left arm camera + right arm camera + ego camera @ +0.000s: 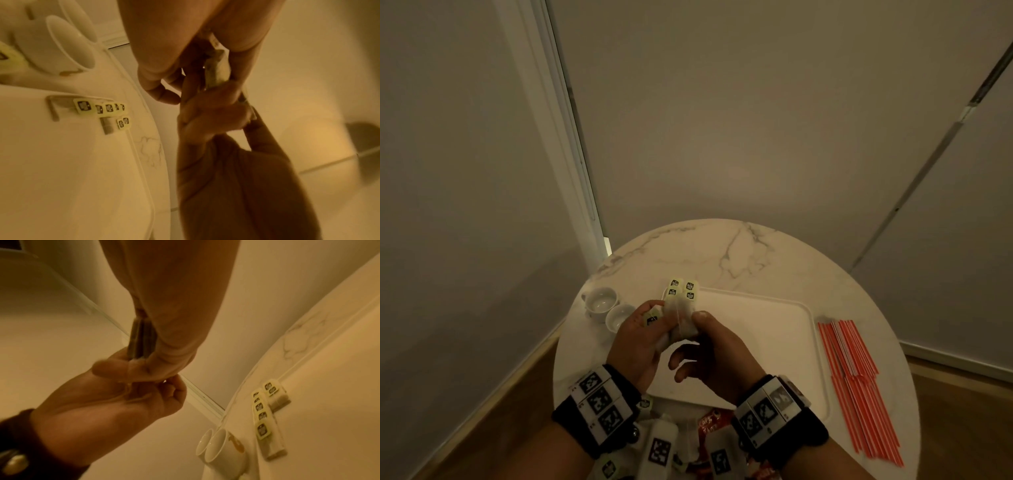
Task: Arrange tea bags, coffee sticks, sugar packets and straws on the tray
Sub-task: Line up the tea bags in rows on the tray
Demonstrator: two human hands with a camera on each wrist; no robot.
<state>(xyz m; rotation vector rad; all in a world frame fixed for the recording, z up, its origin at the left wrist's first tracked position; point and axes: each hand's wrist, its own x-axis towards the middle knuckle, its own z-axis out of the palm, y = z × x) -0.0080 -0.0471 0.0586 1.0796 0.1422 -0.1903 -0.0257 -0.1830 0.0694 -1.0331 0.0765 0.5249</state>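
A white tray (pixel 756 335) lies on the round marble table. Several tea bags (pixel 683 289) with yellow-green tags lie in rows at its far left corner, and show again as rows of tea bags (pixel 107 108) and tea bags (pixel 265 410) in the wrist views. Above the tray's left part, both hands hold a small stack of tea bags (pixel 681 323) between them. My left hand (pixel 654 318) grips the stack from the left, with a tag showing at its fingers. My right hand (pixel 698 320) pinches it from the right. The held stack (pixel 218 71) (pixel 141 337) stands on edge between the fingers.
Two white cups (pixel 609 308) stand left of the tray. Red and white straws (pixel 859 383) lie in a long pile to its right. Red coffee sticks (pixel 710 419) and more tea bags (pixel 607 467) lie at the near edge between my wrists. Walls close in behind the table.
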